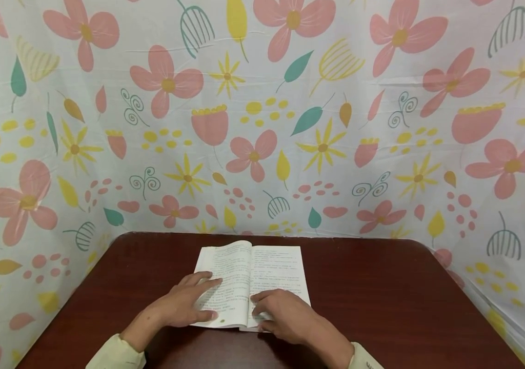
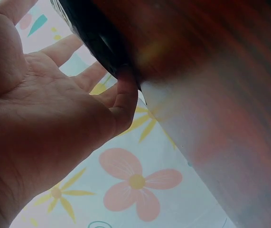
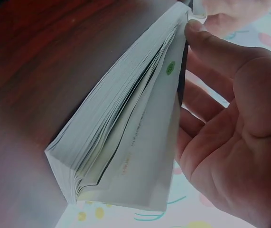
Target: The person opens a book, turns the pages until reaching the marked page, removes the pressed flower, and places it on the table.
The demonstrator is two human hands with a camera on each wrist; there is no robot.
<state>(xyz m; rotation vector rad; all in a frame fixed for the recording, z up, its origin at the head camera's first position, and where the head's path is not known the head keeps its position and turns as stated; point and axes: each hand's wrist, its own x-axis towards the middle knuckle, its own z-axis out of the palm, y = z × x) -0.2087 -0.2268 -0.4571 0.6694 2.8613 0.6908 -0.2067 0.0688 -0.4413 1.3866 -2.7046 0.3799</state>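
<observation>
On the table (image 1: 382,297): my book (image 1: 249,287) lay open in front of me.
Left hand (image 1: 177,307): fingers spread over the left page (image 1: 230,269).
Right hand (image 1: 287,316): bent fingers rested on the right page (image 1: 277,266); whether pinching, I couldn't tell.
Pages: a dragging fingertip could have creased or torn one.

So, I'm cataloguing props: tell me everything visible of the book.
The thick book lies open on the brown table, its white paper pages bearing print too small to read. The left page, arched toward the middle, bears a green mark. The left hand touches this page, the right hand the right page.
</observation>
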